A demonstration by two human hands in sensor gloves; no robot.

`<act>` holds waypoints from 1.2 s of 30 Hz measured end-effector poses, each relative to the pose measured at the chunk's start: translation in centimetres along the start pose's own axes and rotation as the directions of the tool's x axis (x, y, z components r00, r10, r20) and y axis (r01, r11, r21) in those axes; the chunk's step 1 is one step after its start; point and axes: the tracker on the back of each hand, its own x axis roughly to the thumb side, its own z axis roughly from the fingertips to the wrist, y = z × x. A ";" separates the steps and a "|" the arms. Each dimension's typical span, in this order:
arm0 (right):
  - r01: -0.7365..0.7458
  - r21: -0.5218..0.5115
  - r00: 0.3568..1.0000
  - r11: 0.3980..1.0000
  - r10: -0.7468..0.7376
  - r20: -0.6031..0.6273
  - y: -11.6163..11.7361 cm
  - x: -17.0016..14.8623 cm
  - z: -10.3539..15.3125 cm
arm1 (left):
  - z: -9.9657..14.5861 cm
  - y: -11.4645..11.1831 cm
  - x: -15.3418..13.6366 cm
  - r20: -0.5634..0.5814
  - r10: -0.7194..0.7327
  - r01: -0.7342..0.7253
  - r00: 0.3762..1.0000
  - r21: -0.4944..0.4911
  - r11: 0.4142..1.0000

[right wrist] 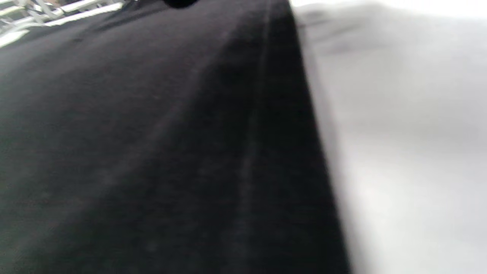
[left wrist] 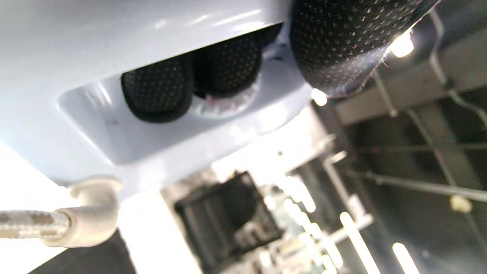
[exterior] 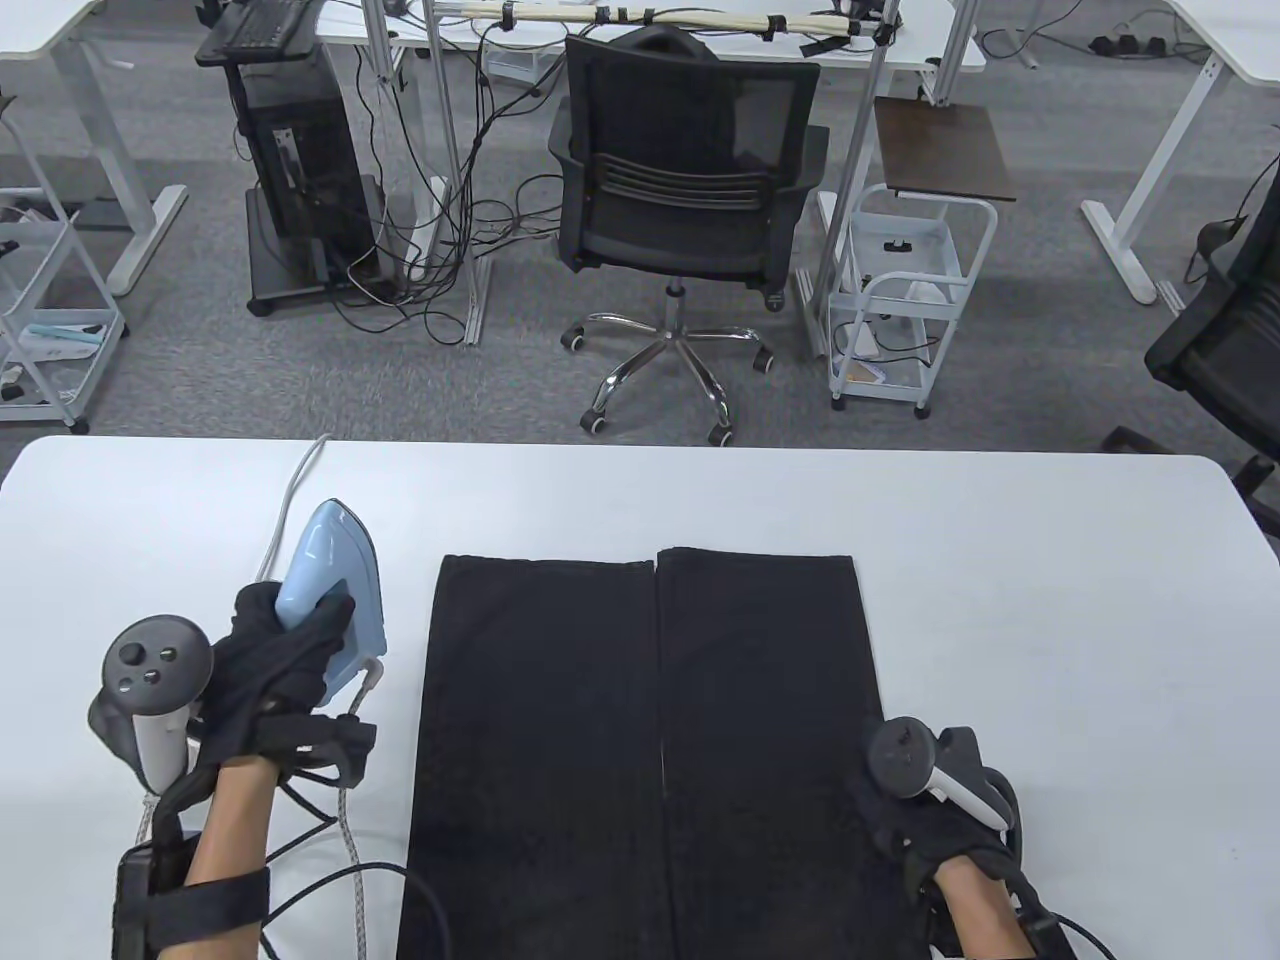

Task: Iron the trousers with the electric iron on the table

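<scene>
Pale blue electric iron (exterior: 330,590), beside black trousers (exterior: 640,740) laid flat on desk (exterior: 1050,620), gripped by left hand (exterior: 275,650) with fingers (left wrist: 158,89) curled through handle; right hand (exterior: 925,800) rested on trouser edge, finger posture undeterminable; pick-up step judged in hand, transfer onto cloth required next.

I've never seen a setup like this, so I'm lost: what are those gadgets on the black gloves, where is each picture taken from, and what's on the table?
These are a person's two hands in sensor gloves; the gadgets are trackers strapped to their backs, not held. One camera looks down on the white table; the other two sit on the wrists. Black trousers lie flat, legs side by side. The left hand grips a light blue iron beside the trousers; the left wrist view shows its fingers curled under the handle and the iron's cord. The right hand rests at the trousers' right edge; how its fingers lie is hidden.
</scene>
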 end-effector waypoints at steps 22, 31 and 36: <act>-0.017 0.064 0.997 0.998 0.012 0.079 0.6 1.5 0.2 | -5.7 -4.5 -8.9 -0.170 -0.293 0.286 0.941 -0.064 0.956; -0.006 0.069 0.996 0.998 0.000 0.085 0.7 1.5 0.1 | -4.3 -4.8 -9.2 -0.336 -0.387 0.409 0.859 -0.006 0.913; 0.009 0.073 0.997 0.997 -0.015 0.077 0.8 1.2 0.0 | -3.7 -5.1 -10.3 -0.387 -0.369 0.390 0.845 -0.025 0.920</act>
